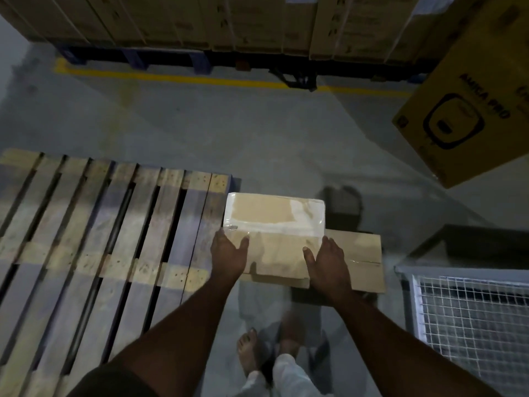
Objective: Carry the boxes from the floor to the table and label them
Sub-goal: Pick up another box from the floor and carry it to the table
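Cardboard box (274, 224), taped in clear film across its far half, sits between my two hands. It is low down near the floor (200, 124), and whether it rests there or is already lifted I cannot tell. My left hand (229, 256) presses flat against its left side, fingers straight and thumb laid on the top face. My right hand (326, 262) does the same on the right side, thumb pointing inward. Neither hand curls round anything; the box is clamped between open palms.

Just right of my right fingers, a second, flatter carton (357, 259) lies partly under or behind the first. Left of my left fingers a wooden pallet (100, 224) stretches away. Beyond my right hand stands a wire mesh cage (472, 316), and farther off to the right a large printed carton (472, 96). No table is in view.

I judge this the pick-up step. The next move calls for even squeeze from both palms, a level lift, then turning to find the table.
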